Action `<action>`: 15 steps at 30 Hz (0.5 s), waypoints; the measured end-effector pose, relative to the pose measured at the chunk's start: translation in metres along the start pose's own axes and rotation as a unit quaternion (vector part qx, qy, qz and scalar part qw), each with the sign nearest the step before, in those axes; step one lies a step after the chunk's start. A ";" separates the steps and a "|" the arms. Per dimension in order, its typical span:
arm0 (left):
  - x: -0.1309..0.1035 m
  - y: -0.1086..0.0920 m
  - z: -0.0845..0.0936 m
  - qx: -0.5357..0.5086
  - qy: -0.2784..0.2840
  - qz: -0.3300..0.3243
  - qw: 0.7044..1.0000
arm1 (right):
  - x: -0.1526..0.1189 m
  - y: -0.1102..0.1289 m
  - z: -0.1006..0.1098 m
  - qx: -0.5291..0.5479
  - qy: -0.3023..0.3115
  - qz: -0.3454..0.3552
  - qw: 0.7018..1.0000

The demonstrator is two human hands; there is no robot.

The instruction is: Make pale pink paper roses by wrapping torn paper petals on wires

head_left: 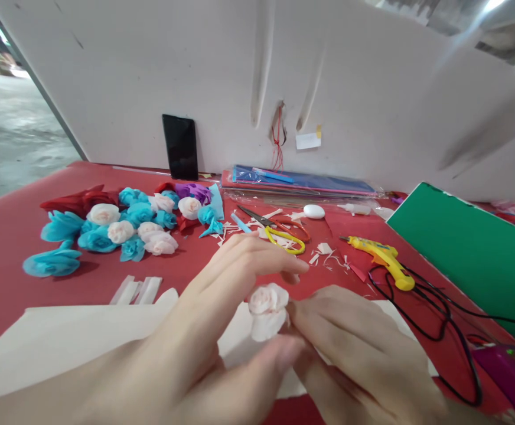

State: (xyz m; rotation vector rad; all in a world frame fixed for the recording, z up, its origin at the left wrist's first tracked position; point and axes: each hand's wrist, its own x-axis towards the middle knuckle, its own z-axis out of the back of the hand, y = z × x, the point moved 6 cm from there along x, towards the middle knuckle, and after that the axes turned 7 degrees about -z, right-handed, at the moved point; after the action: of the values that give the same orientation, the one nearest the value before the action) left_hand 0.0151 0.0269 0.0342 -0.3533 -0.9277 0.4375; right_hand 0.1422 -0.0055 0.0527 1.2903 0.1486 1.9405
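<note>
A small pale pink paper rose (pixel 267 310) is in the middle of the view, its petals facing me. My right hand (pixel 359 348) has its fingers closed at the rose's right side and base, pinching it there. Around the flower's left side my left hand (pixel 222 319) curves with its fingers and thumb apart; the thumb tip comes close below the petals, and I cannot tell whether it touches them. Beneath both hands lies a sheet of whitish paper (pixel 75 336) on the red tabletop (pixel 0 248).
Blue, pink, red and purple paper flowers (pixel 137 212) pile up at the left. Scissors (pixel 279 230) lie among paper scraps. A yellow glue gun (pixel 381 257) with a black cord and a green board (pixel 474 260) are at the right. A phone (pixel 181 147) leans on the white panel.
</note>
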 end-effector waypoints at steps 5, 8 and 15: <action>0.002 0.016 0.008 -0.151 -0.027 0.132 0.979 | 0.009 -0.008 0.001 0.043 0.040 0.031 0.998; 0.004 0.024 0.009 -0.228 0.011 0.197 0.954 | 0.018 -0.015 0.001 0.097 0.080 0.047 0.991; 0.004 0.026 0.012 -0.257 0.066 0.215 0.940 | 0.026 -0.034 -0.006 0.187 0.155 0.040 0.969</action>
State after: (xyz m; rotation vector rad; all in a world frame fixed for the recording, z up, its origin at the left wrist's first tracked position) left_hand 0.0024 0.0522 0.0313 -1.0649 -0.8229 0.5602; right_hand 0.1513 0.0364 0.0525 1.2276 0.6553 2.2495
